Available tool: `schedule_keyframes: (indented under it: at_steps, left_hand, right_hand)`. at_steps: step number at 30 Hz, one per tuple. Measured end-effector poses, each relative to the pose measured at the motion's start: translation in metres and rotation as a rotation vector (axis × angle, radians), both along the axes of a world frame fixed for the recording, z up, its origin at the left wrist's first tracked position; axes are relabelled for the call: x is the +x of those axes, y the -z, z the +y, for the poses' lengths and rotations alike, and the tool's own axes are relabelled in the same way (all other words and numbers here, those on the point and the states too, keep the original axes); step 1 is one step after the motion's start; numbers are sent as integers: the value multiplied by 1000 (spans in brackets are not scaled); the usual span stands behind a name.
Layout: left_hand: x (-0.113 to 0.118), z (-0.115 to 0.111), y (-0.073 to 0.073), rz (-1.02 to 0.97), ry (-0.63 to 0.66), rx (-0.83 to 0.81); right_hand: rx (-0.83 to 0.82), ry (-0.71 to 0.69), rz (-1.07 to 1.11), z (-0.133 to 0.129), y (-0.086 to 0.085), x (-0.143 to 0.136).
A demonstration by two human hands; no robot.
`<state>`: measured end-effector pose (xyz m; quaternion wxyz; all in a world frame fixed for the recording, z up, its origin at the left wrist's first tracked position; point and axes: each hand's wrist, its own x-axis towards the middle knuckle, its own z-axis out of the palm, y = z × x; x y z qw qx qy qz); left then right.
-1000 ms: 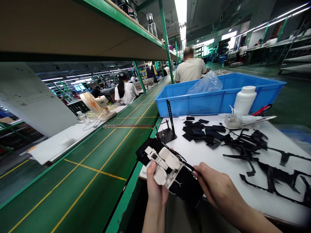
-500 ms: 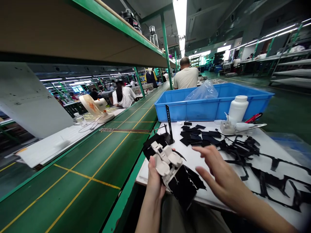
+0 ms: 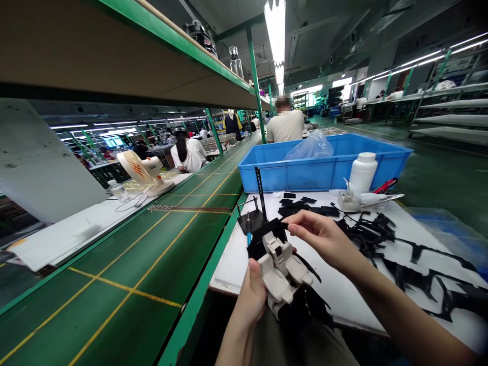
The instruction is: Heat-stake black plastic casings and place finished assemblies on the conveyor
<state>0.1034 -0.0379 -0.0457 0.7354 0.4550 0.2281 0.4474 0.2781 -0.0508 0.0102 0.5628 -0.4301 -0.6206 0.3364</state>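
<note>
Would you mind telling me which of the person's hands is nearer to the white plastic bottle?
Right. The right hand is raised over the white table, closer to the white plastic bottle; the left hand holds the beige plastic part lower, farther away.

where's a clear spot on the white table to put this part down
Bare white table lies at its near left corner, between the green conveyor edge and the black stand. Right of the right hand, black cut pieces crowd it.

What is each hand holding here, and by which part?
The left hand grips the white plastic form by its lower left side. The right hand pinches the top edge of the black piece on it.
</note>
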Motion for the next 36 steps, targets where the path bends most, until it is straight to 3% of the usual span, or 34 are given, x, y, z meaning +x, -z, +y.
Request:
schedule_keyframes:
  at_steps: [6,14,18,23,25,29,36]
  left_hand:
    - [-7,3,3,43,-14,9]
    - [-2,3,-6,18,-17,-68]
    - [0,11,-15,-92,-21,-138]
    - [-13,27,-32,-204,-127,-186]
    - [-15,29,-34,-212,-161,-149]
    - [-12,28,-34,-167,-198,-85]
    - [-9,24,-31,-145,-245,-39]
  right_hand:
    - [-82,-95,120,-1,0,-1]
    - [-118,-123,194,6,9,-1]
    - [-117,-159,197,6,15,4]
    - [-316,-419,-6,-8,36,15]
    - [-413,-496,28,-14,44,16]
    - [-487,-471,140,-19,46,14]
    - [-525,-491,54,-14,39,16]
